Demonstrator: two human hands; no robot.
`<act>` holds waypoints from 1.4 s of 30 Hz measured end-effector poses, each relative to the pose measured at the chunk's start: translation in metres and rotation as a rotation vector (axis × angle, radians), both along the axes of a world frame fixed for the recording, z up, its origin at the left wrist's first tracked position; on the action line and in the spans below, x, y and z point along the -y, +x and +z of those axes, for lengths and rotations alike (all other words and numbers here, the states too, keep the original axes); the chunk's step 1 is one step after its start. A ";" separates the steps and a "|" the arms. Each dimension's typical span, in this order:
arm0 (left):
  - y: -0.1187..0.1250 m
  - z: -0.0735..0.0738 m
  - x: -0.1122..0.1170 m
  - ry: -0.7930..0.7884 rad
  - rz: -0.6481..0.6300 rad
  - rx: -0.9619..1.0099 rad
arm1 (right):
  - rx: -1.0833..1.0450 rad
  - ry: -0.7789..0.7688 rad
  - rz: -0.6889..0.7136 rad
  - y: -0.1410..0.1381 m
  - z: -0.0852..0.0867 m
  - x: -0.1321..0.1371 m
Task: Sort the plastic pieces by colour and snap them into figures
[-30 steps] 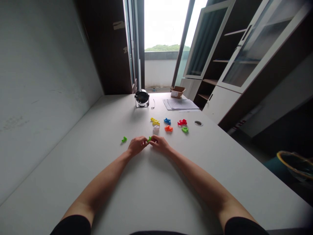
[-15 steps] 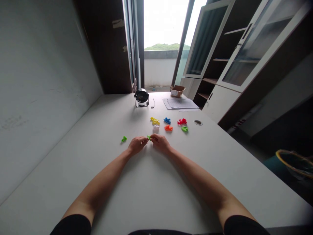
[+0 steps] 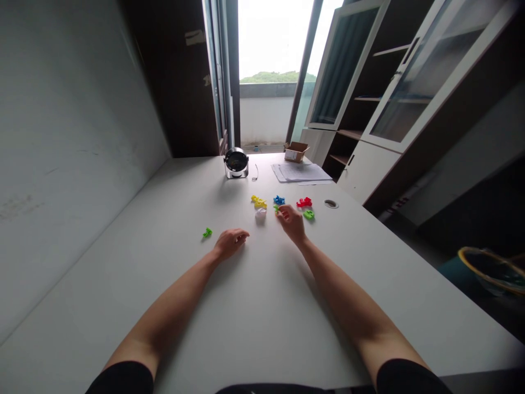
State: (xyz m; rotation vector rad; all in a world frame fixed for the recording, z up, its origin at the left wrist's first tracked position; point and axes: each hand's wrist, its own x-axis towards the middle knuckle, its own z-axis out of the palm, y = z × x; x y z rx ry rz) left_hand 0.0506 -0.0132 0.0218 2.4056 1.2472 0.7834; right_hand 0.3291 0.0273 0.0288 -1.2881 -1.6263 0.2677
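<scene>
My left hand [image 3: 231,241] rests on the white table [image 3: 246,306] with its fingers loosely curled and nothing visible in them. My right hand [image 3: 291,220] is stretched forward among small coloured plastic pieces and pinches a small green piece [image 3: 276,208] at its fingertips. Around that hand lie a white piece [image 3: 261,213], a yellow piece [image 3: 258,201], a blue piece [image 3: 279,200], a red piece [image 3: 304,202] and a second green piece [image 3: 309,214]. The orange piece seen earlier is hidden under my right hand. Another green piece [image 3: 207,233] lies alone to the left of my left hand.
A small round desk fan [image 3: 236,163] stands at the table's far end beside a stack of papers [image 3: 301,172] and a small cardboard box [image 3: 296,152]. A cable hole [image 3: 331,204] sits right of the pieces. Glass-door cabinets [image 3: 369,98] and a bin [image 3: 490,271] stand on the right.
My right hand has left my left hand and moved forward and right to the group of pieces, carrying the small green piece. My left hand has stayed in place.
</scene>
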 end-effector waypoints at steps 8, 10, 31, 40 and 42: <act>0.000 -0.004 -0.003 0.011 -0.017 -0.001 | 0.353 0.008 -0.574 0.107 -0.019 -0.021; 0.001 -0.003 -0.002 0.006 -0.009 -0.010 | 0.387 -0.020 -0.613 0.116 -0.026 -0.023; 0.001 -0.001 0.001 0.009 -0.006 -0.011 | 0.545 -0.038 -0.602 0.119 -0.046 -0.029; 0.001 0.002 0.001 -0.013 -0.024 -0.016 | 0.500 -0.034 -0.544 0.120 -0.051 -0.031; 0.001 0.003 0.002 -0.016 -0.026 -0.016 | 0.483 -0.035 -0.539 0.121 -0.052 -0.031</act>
